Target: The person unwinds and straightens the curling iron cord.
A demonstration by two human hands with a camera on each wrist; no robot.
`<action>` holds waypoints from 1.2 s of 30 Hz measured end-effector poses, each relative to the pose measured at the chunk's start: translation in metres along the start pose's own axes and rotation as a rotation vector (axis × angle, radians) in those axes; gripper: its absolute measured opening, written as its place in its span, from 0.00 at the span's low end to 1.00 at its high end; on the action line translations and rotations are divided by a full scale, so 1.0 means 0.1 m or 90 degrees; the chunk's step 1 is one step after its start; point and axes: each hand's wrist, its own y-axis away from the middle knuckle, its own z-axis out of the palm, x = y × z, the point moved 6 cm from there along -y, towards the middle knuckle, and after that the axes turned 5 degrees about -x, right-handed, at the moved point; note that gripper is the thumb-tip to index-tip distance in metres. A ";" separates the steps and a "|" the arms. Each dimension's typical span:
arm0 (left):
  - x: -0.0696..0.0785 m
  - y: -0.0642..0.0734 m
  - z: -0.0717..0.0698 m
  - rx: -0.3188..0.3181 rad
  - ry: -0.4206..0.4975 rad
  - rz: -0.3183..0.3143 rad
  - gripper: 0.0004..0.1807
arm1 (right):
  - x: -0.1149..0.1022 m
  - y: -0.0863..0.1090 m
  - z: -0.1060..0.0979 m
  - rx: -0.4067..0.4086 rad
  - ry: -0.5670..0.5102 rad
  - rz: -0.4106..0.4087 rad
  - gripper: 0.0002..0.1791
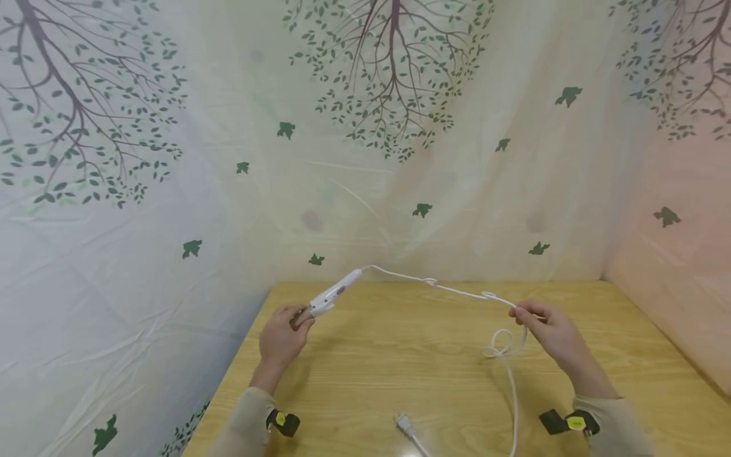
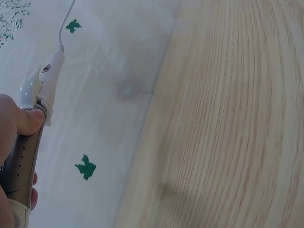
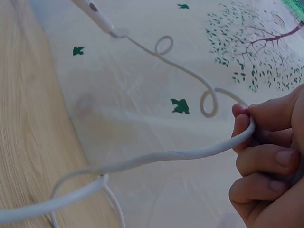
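Note:
A curling iron (image 1: pixel 338 292) with a white handle and a brownish metal barrel (image 2: pixel 23 161) slants upward above the table. My left hand (image 1: pixel 282 341) grips it by the barrel, and the thumb lies near the clamp lever (image 2: pixel 31 88) in the left wrist view. From the handle's end a thin white cord (image 1: pixel 464 291) runs across to my right hand (image 1: pixel 558 335), which pinches it between thumb and fingertips. Small loops show in this stretch. Below the right hand the cord (image 3: pixel 175 155) hangs down with another loop. The other fingers of that hand (image 3: pixel 270 166) are curled.
A light wood-grain table (image 1: pixel 371 368) lies beneath both hands. The cord's two-prong plug (image 1: pixel 404 424) rests near the front edge. Pale curtains (image 1: pixel 365 209) printed with trees and green leaves enclose the back and sides.

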 end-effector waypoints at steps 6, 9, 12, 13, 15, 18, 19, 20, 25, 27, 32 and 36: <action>-0.22 -0.01 -0.08 -0.014 -0.033 -0.007 0.17 | 0.21 0.00 -0.18 -0.011 0.013 0.047 0.23; -0.38 0.00 -0.17 0.003 -0.050 -0.043 0.16 | 0.32 0.01 -0.34 -0.002 0.023 0.063 0.24; -0.48 -0.01 -0.23 0.009 -0.066 -0.063 0.16 | 0.40 0.01 -0.50 0.001 0.072 0.069 0.23; -0.49 -0.02 -0.24 0.010 -0.070 -0.066 0.16 | 0.41 0.01 -0.54 0.003 0.094 0.065 0.23; -0.51 -0.05 -0.26 0.006 -0.073 -0.068 0.17 | 0.40 0.00 -0.57 -0.013 0.144 0.033 0.19; -0.53 -0.07 -0.28 0.007 -0.072 -0.091 0.18 | 0.35 -0.03 -0.54 -0.045 0.212 -0.045 0.11; -0.55 -0.07 -0.29 0.009 -0.071 -0.102 0.18 | 0.34 -0.03 -0.51 -0.059 0.230 -0.066 0.09; -0.56 -0.06 -0.30 0.014 -0.071 -0.114 0.19 | 0.33 -0.03 -0.49 -0.074 0.241 -0.085 0.07; -0.62 -0.05 -0.39 0.043 -0.084 -0.155 0.19 | 0.38 0.03 -0.44 -0.106 0.307 -0.098 0.04; -0.62 -0.06 -0.44 0.061 -0.089 -0.157 0.18 | 0.43 0.07 -0.49 -0.093 0.351 -0.086 0.03; -0.64 -0.10 -0.56 0.102 -0.096 -0.156 0.18 | 0.59 0.15 -0.67 -0.073 0.424 -0.027 0.04; -0.69 -0.11 -0.59 0.100 -0.104 -0.169 0.18 | 0.68 0.19 -0.79 -0.051 0.460 -0.018 0.06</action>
